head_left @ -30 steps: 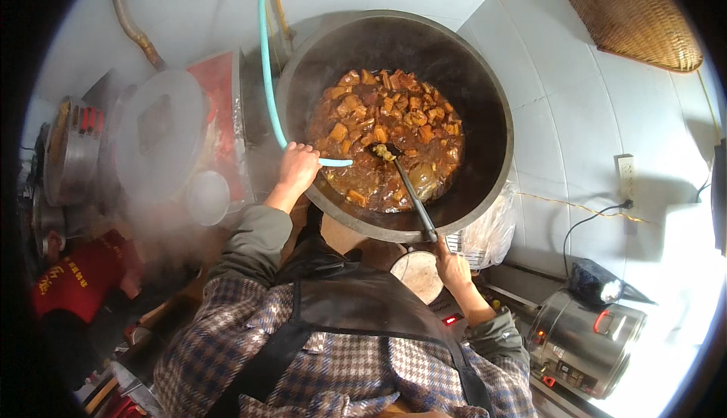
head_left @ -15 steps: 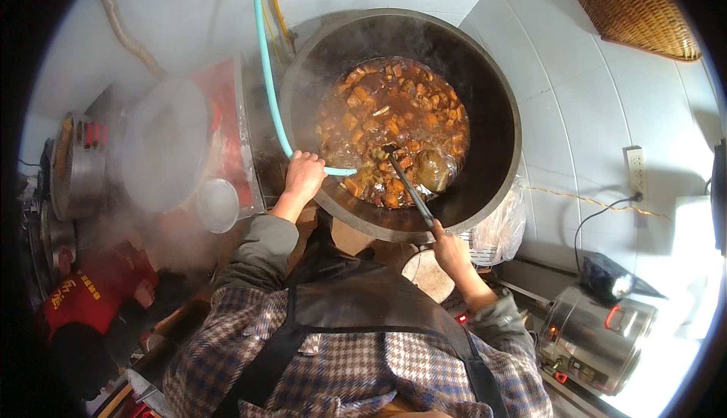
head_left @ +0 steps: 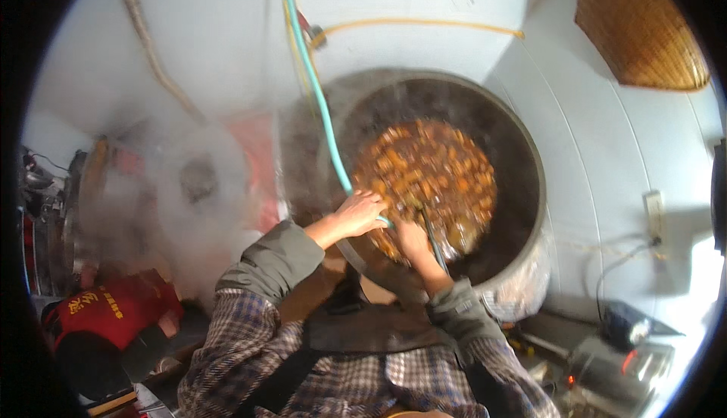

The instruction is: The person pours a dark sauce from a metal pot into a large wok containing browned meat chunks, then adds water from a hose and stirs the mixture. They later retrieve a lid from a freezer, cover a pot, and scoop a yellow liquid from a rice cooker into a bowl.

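Observation:
My left hand is closed around a turquoise hose, over the near left rim of a large dark wok. My right hand has its fingers curled in at the hose's end, next to my left hand; motion blurs the fingertips. A long dark utensil handle leans in the wok just right of my right hand and seems out of its grip. Its lower end is sunk in the stew, so its kind is hidden. Chunks of brown stewed food in dark liquid fill the wok's bottom.
Steam drifts over a red surface at left. A person in a red top is at lower left. A steel cooker stands at lower right, below a wall socket. A woven basket hangs at upper right.
My right hand has left the utensil handle and moved left to the hose's end. The utensil stays in the wok. The whole view has shifted, with the wok lower and further right.

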The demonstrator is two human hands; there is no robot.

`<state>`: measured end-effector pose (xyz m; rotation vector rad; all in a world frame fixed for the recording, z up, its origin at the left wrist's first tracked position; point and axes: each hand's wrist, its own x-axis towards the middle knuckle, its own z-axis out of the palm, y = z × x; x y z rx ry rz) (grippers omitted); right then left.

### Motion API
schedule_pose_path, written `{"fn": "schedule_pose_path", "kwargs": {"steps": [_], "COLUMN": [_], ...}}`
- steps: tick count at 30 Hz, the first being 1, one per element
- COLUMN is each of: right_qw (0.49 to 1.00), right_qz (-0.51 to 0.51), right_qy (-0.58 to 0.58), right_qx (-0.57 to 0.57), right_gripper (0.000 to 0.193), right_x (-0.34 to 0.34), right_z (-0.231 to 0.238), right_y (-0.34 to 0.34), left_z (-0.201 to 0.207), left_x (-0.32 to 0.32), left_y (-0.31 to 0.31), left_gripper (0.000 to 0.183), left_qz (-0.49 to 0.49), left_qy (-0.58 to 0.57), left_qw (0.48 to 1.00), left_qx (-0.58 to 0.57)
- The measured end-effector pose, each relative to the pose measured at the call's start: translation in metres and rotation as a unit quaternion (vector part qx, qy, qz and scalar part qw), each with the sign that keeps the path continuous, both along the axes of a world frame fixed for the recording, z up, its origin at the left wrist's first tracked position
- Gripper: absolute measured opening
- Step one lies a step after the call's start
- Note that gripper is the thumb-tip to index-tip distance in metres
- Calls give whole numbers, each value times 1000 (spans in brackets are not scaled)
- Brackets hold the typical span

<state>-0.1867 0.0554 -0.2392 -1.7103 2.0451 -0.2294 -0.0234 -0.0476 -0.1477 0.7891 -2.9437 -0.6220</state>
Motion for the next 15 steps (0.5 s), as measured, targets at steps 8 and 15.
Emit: {"fn": "schedule_pose_path", "kwargs": {"steps": [8, 15], "right_qw": [992, 988], "right_qz": [-115, -151], "right_qy": [16, -31], "right_qx": [47, -2], "right_gripper": [26, 26], "right_x": [-30, 0], "right_z": [-5, 19], "right_y": [36, 64], "left_z": [207, 238], "left_x": [49, 56], "left_y": [-452, -603], "left_gripper": [62, 76], "left_qz": [289, 357], "left_qy": [208, 14], "left_qw": [816, 831], "left_qx": [-455, -426]}}
